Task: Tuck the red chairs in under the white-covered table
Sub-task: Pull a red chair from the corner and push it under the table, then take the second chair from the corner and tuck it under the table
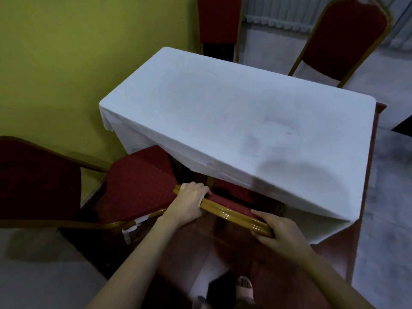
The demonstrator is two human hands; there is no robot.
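Observation:
The white-covered table (234,108) fills the middle of the head view. Right below me a red chair with a gold frame (231,211) sits with its seat under the table's near edge; only its top rail and a strip of red seat show. My left hand (189,202) grips the left end of that rail and my right hand (279,230) grips the right end. A second red chair (138,181) stands at the near left, turned sideways, its seat partly under the cloth. Two more red chairs (219,21) (343,39) stand at the far side.
A yellow-green wall (78,63) runs along the left, close to the table's left end. The floor is pale grey, with a dark red carpet under the table. My foot in a sandal (244,286) shows at the bottom. White curtains hang at the far right.

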